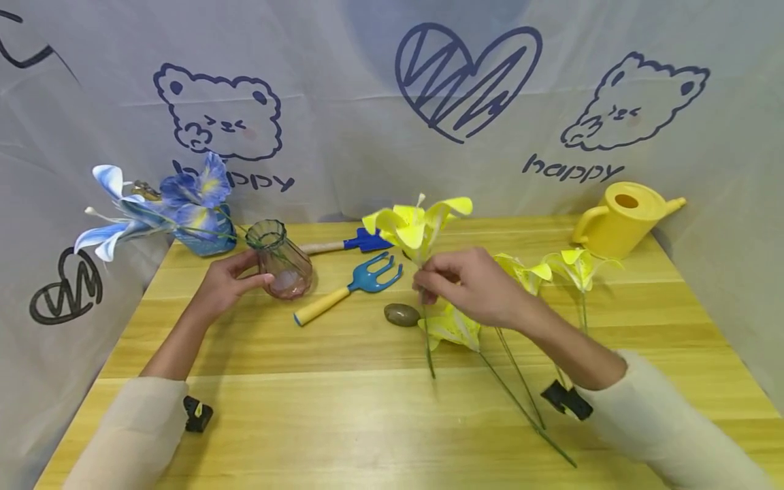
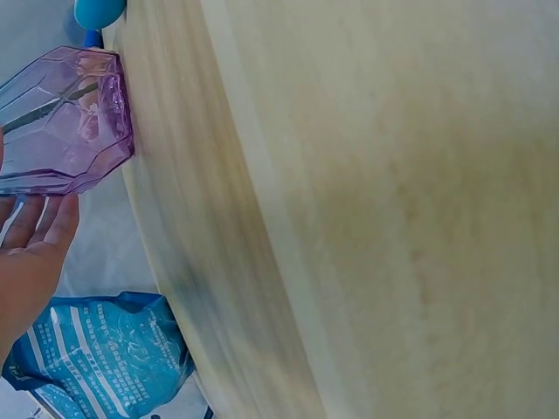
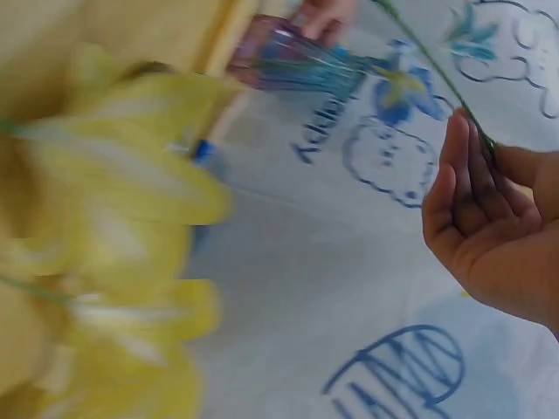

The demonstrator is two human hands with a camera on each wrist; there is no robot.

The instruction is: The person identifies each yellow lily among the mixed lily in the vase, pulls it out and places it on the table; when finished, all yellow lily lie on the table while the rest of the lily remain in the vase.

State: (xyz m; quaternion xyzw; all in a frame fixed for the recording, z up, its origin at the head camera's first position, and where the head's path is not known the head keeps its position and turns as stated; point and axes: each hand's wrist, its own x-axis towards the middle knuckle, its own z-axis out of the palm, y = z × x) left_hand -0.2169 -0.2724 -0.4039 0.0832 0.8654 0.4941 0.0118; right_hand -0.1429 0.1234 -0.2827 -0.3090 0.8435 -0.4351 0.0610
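Observation:
My left hand (image 1: pixel 222 287) holds the side of a ribbed glass vase (image 1: pixel 292 271), pinkish below and bluish at the rim, its thumb across the front. Two blue artificial flowers (image 1: pixel 192 197) lean out of the vase to the left. The vase's faceted pink glass (image 2: pixel 83 140) fills the upper left of the left wrist view, with fingers against it. Near the table's middle, my right hand (image 1: pixel 474 286) pinches the stem of a yellow artificial lily (image 1: pixel 410 228), bloom upward. In the right wrist view its green stem (image 3: pixel 437 74) runs between thumb and fingers.
More yellow lilies (image 1: pixel 453 328) lie beneath and right of the right arm. Between the hands are a blue hand fork (image 1: pixel 367 275), a blue shovel (image 1: pixel 367 239) and a brown stone (image 1: pixel 401 314). A yellow watering can (image 1: pixel 627 218) stands back right; a blue bag (image 1: pixel 211 238) sits back left.

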